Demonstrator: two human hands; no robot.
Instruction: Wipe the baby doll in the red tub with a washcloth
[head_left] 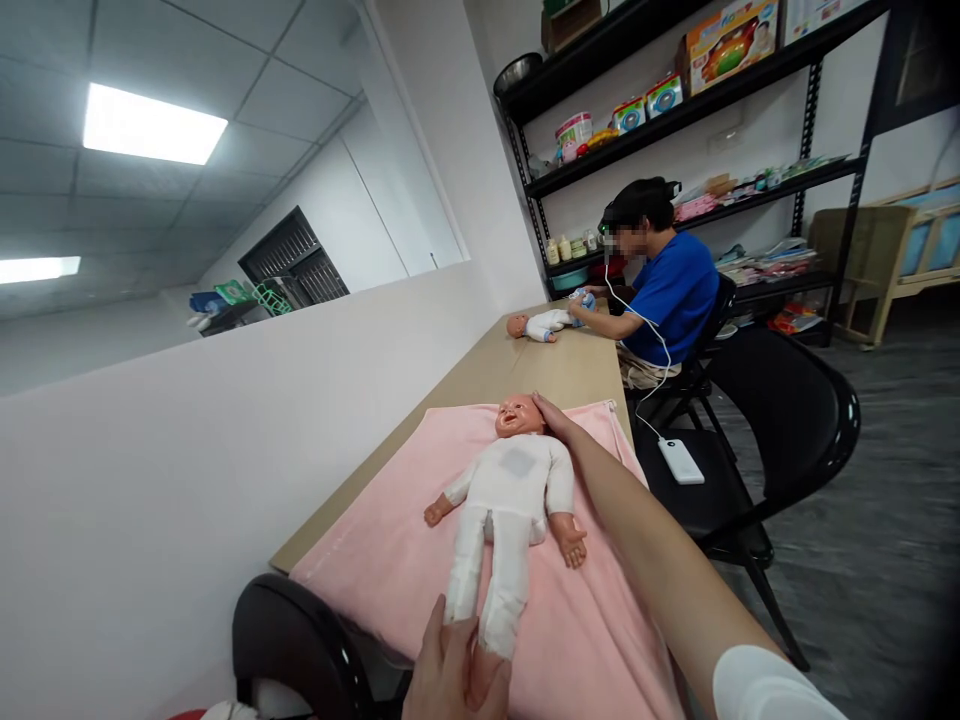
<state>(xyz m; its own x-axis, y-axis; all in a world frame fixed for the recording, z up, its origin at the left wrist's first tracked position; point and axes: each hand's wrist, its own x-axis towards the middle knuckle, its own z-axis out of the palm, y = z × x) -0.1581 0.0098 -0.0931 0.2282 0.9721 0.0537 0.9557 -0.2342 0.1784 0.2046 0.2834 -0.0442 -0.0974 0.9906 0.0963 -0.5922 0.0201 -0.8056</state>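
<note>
Doll on pink towel, one hand at its head, one at its feet

Doll [517, 480] lay face up on the pink towel [375, 540], near end of the table [559, 372], head away from the wearer. Left hand [459, 668]: fingers bent around the doll's ankles, feet mostly covered; wrist cut off by the lower edge of view. Right hand [553, 414]: laid along the side of the doll's head; fingertips hidden behind it, so I could not tell whether they were spread or together. The right forearm hid part of the towel.

Surroundings: beyond, a co-worker [675, 290] in a blue top bent over a second doll [546, 325]; the blue-and-white item at its legs was too small to make out. Shelves [697, 110] stood behind, some contents indistinct. A black chair [787, 420] stood to the right, a white power bank [681, 462] on its seat, cable running up to the co-worker's headgear. A second chair [296, 640], partly out of view, stood by the towel's near left corner.

Edges: white wall [187, 480] along the table's left; towel reaching the right edge. Grey floor [870, 490] lay bare beyond the black chair.
</note>
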